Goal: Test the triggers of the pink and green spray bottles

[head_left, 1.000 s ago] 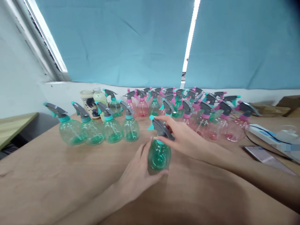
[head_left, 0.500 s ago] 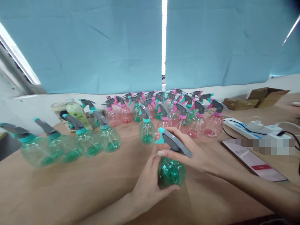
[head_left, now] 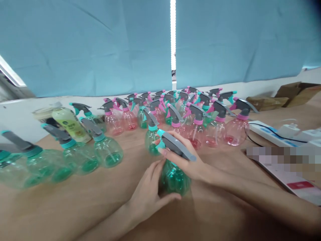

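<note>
In front of me a green spray bottle with a grey and teal trigger head stands nearly upright over the wooden table. My right hand is closed round the neck and head, its fingers reaching toward the teal nozzle. My left hand curves about the left side of the round body, thumb across the lower front; its far fingertips are hidden behind the bottle. Just beyond is another green spray bottle, partly covered by my right fingers.
Green spray bottles stand in a row at left, before a pale green labelled bottle. Several pink-collared spray bottles crowd the back. At right lie a phone, a white power strip with cables, and cardboard boxes.
My view has shifted a little and come closer to the table. Both hands and the held bottle appear slightly further left; my left fingers look a bit looser round the body.
</note>
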{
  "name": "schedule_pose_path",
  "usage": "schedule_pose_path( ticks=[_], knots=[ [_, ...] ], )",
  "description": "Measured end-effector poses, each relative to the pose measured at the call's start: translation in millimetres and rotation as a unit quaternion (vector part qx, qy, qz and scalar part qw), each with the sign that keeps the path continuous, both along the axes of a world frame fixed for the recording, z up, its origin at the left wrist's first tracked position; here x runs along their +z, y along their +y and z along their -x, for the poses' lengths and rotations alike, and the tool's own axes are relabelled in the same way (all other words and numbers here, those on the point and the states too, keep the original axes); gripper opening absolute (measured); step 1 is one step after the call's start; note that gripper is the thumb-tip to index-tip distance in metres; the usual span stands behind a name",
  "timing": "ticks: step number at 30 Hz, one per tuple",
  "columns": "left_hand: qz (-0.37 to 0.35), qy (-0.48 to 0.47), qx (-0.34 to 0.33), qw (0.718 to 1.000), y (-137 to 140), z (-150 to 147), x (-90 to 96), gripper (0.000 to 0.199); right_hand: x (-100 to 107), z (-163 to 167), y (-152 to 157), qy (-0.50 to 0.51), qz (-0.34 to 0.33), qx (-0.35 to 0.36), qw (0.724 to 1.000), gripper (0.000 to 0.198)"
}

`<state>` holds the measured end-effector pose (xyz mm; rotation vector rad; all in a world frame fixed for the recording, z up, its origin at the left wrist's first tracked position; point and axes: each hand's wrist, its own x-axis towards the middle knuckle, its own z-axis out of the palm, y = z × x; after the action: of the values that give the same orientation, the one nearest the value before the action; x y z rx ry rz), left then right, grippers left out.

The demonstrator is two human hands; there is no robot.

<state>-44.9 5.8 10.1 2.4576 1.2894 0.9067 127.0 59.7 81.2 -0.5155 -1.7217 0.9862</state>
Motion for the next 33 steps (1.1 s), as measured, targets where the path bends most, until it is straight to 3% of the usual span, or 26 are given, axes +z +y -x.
schedule_pose_path(
  ticks=[6, 13, 18, 25, 33],
  knots=[
    [-0.022, 0.027, 0.014, 0.999, 1.6, 10.5, -0.5, 0.086, 5.1, 5.4, 12.2, -0.036, -0.034, 0.005, 0.999, 0.014],
    [0.001, 0.105, 0.037, 0.994, 6.8, 7.0, -5.3, 0.065, 3.1, -3.4, 23.2, -0.05, -0.046, -0.015, 0.998, 0.015],
    [0.006, 0.159, 0.039, 0.986, 7.0, 7.3, -6.1, 0.058, -1.9, -4.7, 23.3, -0.031, -0.023, 0.004, 0.999, 0.016],
    [0.003, 0.179, 0.033, 0.983, 6.0, 6.7, -4.5, 0.057, -7.3, -6.3, 24.7, -0.021, -0.008, 0.022, 1.0, 0.021],
    [0.007, 0.191, 0.03, 0.981, 4.7, 5.8, -2.5, 0.057, -1.0, -5.4, 21.8, -0.06, -0.015, -0.005, 0.998, 0.009]
  ],
)
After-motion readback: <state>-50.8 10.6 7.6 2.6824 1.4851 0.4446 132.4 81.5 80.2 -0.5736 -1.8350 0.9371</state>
